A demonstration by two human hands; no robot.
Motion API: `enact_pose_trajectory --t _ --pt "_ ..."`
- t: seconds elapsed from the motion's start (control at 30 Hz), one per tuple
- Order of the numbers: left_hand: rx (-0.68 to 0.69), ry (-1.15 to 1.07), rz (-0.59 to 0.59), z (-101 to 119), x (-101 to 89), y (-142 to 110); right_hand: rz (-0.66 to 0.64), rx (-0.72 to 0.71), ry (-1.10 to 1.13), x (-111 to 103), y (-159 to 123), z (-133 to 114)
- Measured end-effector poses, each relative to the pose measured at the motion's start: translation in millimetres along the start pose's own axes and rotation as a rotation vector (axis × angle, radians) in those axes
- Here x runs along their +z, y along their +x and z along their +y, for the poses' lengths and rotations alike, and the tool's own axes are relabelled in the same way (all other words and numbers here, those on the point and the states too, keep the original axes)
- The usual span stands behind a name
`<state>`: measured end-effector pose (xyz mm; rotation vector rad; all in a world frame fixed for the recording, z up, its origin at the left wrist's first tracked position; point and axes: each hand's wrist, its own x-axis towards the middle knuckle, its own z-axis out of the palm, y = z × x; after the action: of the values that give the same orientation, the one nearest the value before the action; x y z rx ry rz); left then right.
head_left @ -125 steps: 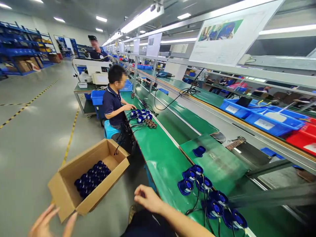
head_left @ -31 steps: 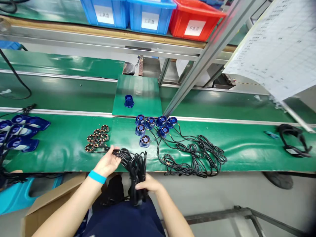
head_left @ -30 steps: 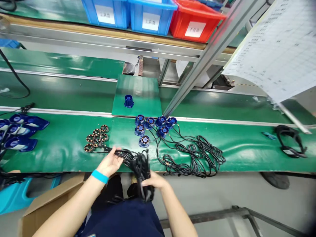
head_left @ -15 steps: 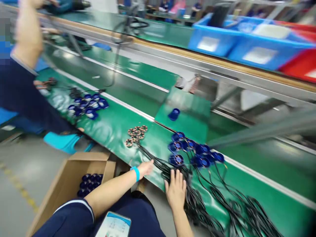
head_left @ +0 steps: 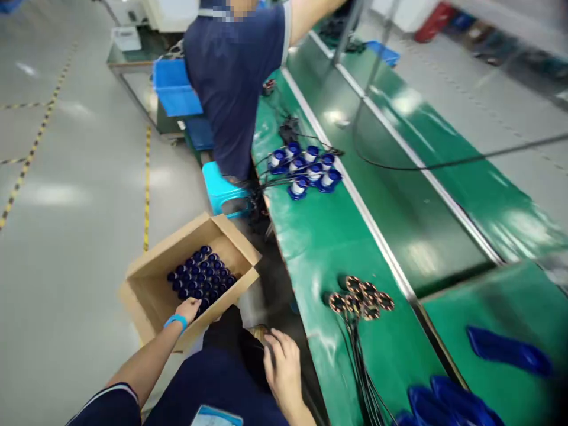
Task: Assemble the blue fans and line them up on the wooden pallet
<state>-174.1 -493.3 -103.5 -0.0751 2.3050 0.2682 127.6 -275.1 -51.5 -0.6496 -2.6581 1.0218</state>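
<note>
**Left hand [head_left: 190,309] at the blue parts [head_left: 202,277] in the box [head_left: 153,253]**

It is bunched narrow (whether around a part, I cannot tell). The right hand [head_left: 284,368], loosely spread, is near the bench [head_left: 317,251], the box's wall between it and the parts. Copper rings [head_left: 354,284] trailing black cables [head_left: 361,370] lie there; beyond, a turquoise stool [head_left: 218,184] and co-worker [head_left: 231,77] crowd its edge.

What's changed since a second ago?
The left hand moved from the black cables leftward into the open brown cardboard box, by the dark-blue round parts; grip unclear. The right hand released the cables and hovers beside the green bench. The copper-coloured rings stayed there.
</note>
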Motion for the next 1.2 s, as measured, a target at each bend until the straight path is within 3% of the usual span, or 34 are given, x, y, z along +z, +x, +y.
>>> enact_pose_trajectory --t 0.1,0.17,0.33,0.4,0.47,0.6,0.73,0.83,0.9,1.03,1.2 --pt "-0.041 0.034 0.024 -32.8 1.7 49.7 -0.215 -0.138 0.081 55.4 91.0 -13.5" --pt "-0.040 0.054 0.043 -49.0 11.6 85.8 -0.381 -0.201 0.010 107.4 152.0 -13.6" --pt "-0.021 0.114 0.073 -83.3 62.3 182.2 -0.837 -0.362 -0.388 276.1 278.1 24.3" --pt "-0.006 0.137 0.059 -96.8 93.3 218.5 -0.943 -0.411 -0.452 344.8 303.8 51.2" --pt "0.004 0.160 0.040 -109.9 129.3 250.4 -1.041 -0.478 -0.519 405.1 312.2 79.6" --pt "0.007 0.199 0.000 -132.6 204.4 298.8 -1.208 -0.666 -0.598 493.1 294.3 130.2" --pt "0.103 0.210 -0.047 -158.1 258.3 332.5 -1.371 -0.914 -0.550 550.2 268.3 170.5" --pt "0.105 0.216 -0.031 -185.4 279.1 346.7 -1.413 -1.102 -0.547 580.5 257.4 193.0" --pt "0.014 0.236 -0.020 -203.4 287.7 348.4 -1.410 -1.171 -0.577 593.8 252.5 202.2" --pt "-0.202 0.204 -0.068 -219.6 299.8 342.3 -1.413 -1.111 -0.621 603.2 241.3 205.5" --pt "-0.299 0.025 -0.046 -202.5 307.8 345.9 -1.427 -0.871 -0.670 601.1 222.9 199.0"
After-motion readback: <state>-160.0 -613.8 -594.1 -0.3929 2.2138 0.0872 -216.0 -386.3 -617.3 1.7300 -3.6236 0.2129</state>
